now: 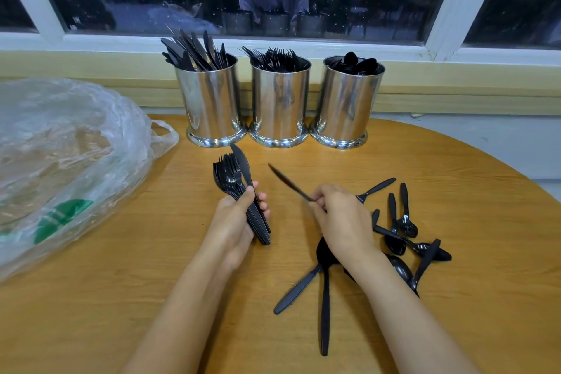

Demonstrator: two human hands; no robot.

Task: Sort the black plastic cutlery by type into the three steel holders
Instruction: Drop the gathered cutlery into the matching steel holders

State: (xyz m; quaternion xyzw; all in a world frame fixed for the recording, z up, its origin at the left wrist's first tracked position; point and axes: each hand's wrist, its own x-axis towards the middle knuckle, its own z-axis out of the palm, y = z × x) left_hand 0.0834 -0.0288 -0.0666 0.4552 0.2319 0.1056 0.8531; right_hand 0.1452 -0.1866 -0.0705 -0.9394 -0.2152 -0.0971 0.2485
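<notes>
Pointing away-left: knife (288,181) in right hand (340,215).

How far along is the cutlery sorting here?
Done: the three shiny steel holders already hold knives, forks and spoons. In hand: left hand grips black plastic forks plus a knife; right hand pinches one blurred black piece. Left: loose black spoons on the wooden table.
</notes>
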